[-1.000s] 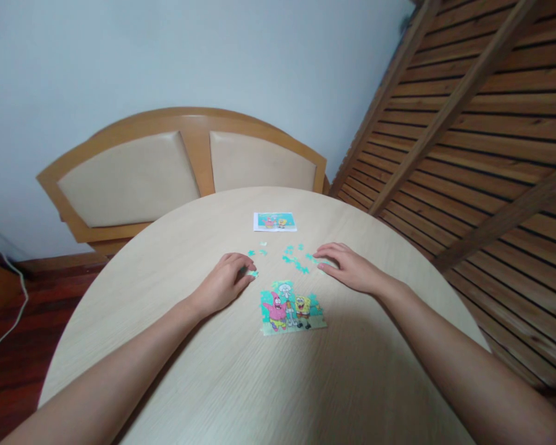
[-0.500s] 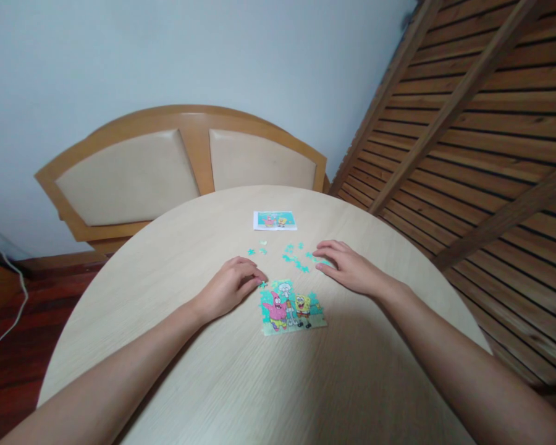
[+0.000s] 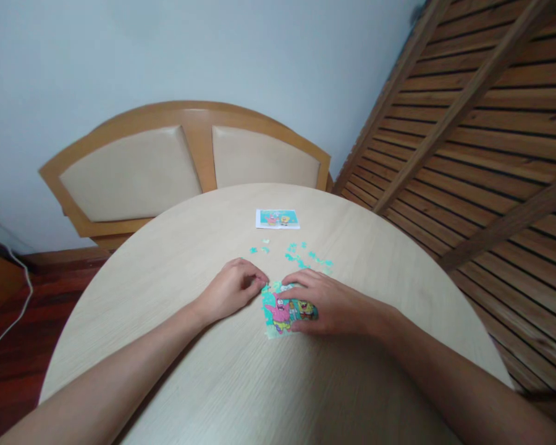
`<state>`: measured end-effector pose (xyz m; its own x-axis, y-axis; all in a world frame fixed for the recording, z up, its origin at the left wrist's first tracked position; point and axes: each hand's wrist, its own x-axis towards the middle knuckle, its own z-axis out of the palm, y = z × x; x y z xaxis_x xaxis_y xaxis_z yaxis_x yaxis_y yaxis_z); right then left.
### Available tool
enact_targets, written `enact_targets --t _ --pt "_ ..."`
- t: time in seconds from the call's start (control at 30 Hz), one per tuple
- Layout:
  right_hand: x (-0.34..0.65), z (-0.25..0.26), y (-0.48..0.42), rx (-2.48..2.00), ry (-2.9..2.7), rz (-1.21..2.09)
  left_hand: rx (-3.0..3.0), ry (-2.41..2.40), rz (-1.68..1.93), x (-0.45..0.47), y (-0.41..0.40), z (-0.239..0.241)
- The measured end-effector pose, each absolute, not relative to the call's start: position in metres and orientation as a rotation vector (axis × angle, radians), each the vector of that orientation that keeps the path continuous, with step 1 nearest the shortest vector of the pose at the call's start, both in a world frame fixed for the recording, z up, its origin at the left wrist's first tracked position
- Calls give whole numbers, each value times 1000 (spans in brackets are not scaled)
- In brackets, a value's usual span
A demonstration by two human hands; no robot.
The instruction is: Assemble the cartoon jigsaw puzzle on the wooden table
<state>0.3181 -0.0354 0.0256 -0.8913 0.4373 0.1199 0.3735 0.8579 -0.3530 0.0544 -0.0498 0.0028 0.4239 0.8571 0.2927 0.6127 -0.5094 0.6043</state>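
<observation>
A partly assembled jigsaw puzzle (image 3: 280,309) with cartoon figures, a pink one at its left, lies flat on the table. My left hand (image 3: 234,287) rests at its upper left corner, thumb and forefinger closed on a small teal puzzle piece (image 3: 265,287). Over the puzzle's right half lies my right hand (image 3: 322,303), palm down with fingers spread and touching or just above the surface. It hides much of the yellow figure and the right edge. Several loose teal pieces (image 3: 301,262) are scattered beyond my right hand.
Farther back on the round wooden table (image 3: 204,377) lies a picture card (image 3: 278,219) with a similar scene. A few loose pieces (image 3: 253,250) sit left of centre. A chair with padded panels (image 3: 264,157) stands behind the table; a slatted wooden panel (image 3: 482,117) rises at the right.
My right hand has moved left and toward me, from beside the loose pieces onto the puzzle. My left hand has stayed at the corner. The view has shifted slightly.
</observation>
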Motion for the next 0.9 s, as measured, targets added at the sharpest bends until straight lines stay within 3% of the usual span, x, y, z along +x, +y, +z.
enact_targets --t 0.9 --pt "316 25 -36 -667 -2835 471 2589 1364 802 30 -38 0"
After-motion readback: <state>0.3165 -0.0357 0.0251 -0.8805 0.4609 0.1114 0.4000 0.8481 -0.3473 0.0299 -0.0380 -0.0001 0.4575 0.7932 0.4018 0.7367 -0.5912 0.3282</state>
